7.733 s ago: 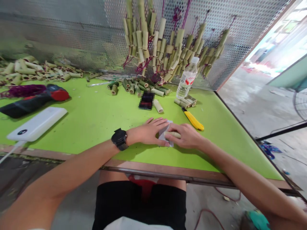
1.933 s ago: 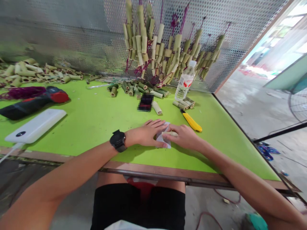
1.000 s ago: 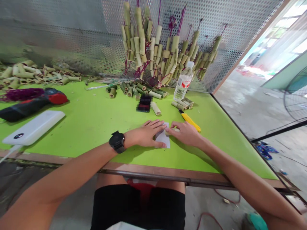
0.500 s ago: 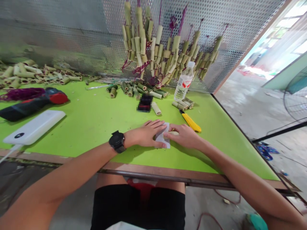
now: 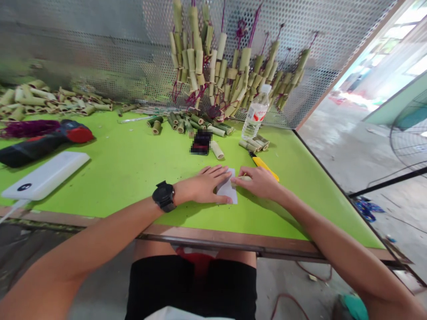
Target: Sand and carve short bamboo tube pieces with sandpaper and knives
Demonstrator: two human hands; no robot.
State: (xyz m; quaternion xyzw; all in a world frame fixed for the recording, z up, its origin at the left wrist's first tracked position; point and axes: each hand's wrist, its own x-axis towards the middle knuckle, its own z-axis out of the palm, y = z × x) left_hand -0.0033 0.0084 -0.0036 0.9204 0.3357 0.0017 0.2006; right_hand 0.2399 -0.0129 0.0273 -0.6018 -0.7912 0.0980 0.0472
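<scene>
My left hand (image 5: 211,184) lies flat with its fingers spread, pressing on a whitish sheet (image 5: 229,192) on the green tabletop (image 5: 133,178). A black watch is on that wrist. My right hand (image 5: 258,182) is closed round a short pale bamboo piece (image 5: 246,178), which touches or hovers over the sheet's right edge; most of the piece is hidden by the fingers. Just behind my right hand lies a yellow cutter knife (image 5: 265,166). A loose bamboo tube (image 5: 217,150) rests behind the sheet, beside a dark blurred object (image 5: 201,142).
A water bottle (image 5: 256,113) stands near small bamboo pieces (image 5: 255,143). Strung bamboo (image 5: 230,75) hangs on the mesh panel. At the left are a bamboo pile (image 5: 43,100), a black and red power tool (image 5: 50,140) and a white power bank (image 5: 46,175) with a cable.
My right hand has shifted slightly up and to the right with the bamboo piece, baring more of the sheet. My left hand stays in place.
</scene>
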